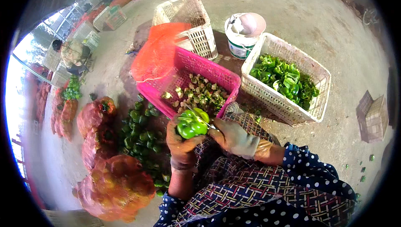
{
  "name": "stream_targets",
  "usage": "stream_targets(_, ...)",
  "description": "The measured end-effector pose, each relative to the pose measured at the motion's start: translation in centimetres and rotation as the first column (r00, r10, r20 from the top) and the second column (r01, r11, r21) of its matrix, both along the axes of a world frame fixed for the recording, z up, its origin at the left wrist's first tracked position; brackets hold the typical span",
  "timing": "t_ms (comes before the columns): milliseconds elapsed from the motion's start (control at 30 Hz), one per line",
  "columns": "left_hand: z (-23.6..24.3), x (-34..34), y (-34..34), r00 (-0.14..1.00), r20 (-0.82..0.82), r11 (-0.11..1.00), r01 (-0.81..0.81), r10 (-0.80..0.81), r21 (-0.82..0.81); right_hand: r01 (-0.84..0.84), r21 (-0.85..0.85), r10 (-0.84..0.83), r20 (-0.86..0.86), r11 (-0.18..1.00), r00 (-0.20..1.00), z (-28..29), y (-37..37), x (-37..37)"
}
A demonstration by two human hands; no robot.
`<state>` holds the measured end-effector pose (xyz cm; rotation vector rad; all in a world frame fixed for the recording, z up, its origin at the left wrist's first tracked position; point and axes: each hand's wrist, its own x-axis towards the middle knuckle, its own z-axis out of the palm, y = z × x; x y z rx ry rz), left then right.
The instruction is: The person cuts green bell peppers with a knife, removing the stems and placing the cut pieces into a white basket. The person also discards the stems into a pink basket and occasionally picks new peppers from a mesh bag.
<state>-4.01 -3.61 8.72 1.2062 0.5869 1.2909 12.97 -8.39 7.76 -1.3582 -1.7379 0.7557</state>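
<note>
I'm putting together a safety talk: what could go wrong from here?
The knife in the right hand might slip on the glossy green pepper and nick the left hand gripping it. If that grip loosens, the pepper could drop among the cut pieces in the pink crate.

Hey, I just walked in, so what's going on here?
Someone is working on a green pepper: their left hand holds it, while their right hand has what looks like a small knife against it. Just beyond is a pink crate with pale cores or stem ends in it. A white crate to the right holds green pepper pieces. Whole peppers lie on the ground to the left, beside full mesh sacks.
</note>
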Motion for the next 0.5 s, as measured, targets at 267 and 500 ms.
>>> stream_targets(267, -2.7, -4.8, 2.9, 0.922, -0.091, 0.916, -0.385, 0.377, -0.109, -0.232, -0.046, 0.236, 0.206, 0.972, 0.95, -2.9, 8.5, -1.1)
stream_targets(500, -1.1, -4.5, 3.0, 0.975, 0.222, 0.958, 0.092, -0.031, -0.271, -0.341, -0.595, -0.125, -0.605, 0.728, 0.787, 5.9, 8.6, -2.4)
